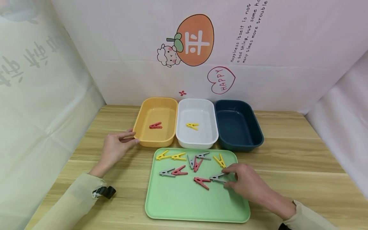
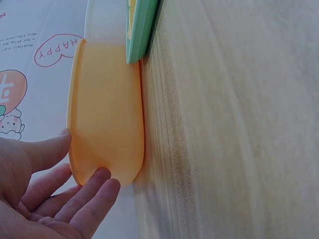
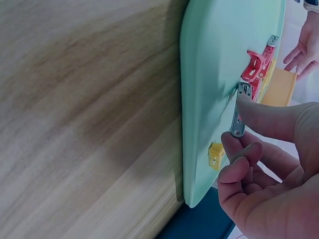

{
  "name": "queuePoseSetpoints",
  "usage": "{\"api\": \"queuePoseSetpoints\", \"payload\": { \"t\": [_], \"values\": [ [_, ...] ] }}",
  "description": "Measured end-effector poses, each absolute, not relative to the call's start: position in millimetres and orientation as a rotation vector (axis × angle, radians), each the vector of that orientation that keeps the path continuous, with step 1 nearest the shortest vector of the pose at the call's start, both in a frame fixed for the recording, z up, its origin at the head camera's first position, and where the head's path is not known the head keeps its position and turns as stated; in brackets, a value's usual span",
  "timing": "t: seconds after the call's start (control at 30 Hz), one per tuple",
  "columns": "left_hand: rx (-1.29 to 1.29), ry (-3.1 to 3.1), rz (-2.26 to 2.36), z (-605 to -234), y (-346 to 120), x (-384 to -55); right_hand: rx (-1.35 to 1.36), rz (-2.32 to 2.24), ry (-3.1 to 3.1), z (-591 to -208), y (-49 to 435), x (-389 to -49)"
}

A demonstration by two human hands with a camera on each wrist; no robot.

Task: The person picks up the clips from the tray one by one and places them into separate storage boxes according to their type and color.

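Note:
My right hand (image 1: pixel 248 182) is over the right side of the green tray (image 1: pixel 195 206), its thumb and a finger pinching a grey clothespin (image 1: pixel 217 178) across its spread legs. In the right wrist view, the thumb covers part of that clothespin (image 3: pixel 239 119). A red clothespin (image 1: pixel 202 182) lies just left of it, and a yellow clothespin (image 1: pixel 219 160) is just above. On the left, my left hand (image 1: pixel 115 147) touches the near left corner of the yellow bin (image 1: pixel 156 144). Its fairly straight fingers rest against the bin's outside in the left wrist view, with the thumb by the rim.
More red, yellow and grey clothespins lie on the tray's far half. Behind it stand the yellow bin, a white bin (image 1: pixel 197 145) and a dark blue bin (image 1: pixel 241 147), side by side. One red clothespin (image 1: pixel 155 125) lies in the yellow bin, one yellow clothespin (image 1: pixel 192 126) in the white.

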State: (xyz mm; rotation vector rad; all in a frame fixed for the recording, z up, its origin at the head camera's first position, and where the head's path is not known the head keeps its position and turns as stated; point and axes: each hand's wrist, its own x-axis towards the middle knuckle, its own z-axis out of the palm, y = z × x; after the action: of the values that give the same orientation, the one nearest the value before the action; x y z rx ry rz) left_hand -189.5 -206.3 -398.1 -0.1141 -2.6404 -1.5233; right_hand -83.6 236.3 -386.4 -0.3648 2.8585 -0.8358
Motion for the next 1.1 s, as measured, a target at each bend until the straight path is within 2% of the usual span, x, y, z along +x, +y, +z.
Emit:
{"api": "queuePoseSetpoints", "payload": {
  "t": [0.7,1.1],
  "values": [
    [-0.116,-2.629,-1.533,-398,-207,-189,-0.369,-1.249,2.679,-373,247,-91],
    [-0.115,-2.63,-1.537,-398,-206,-189,-0.351,-1.479,2.632,-352,254,-103]
  ]
}}
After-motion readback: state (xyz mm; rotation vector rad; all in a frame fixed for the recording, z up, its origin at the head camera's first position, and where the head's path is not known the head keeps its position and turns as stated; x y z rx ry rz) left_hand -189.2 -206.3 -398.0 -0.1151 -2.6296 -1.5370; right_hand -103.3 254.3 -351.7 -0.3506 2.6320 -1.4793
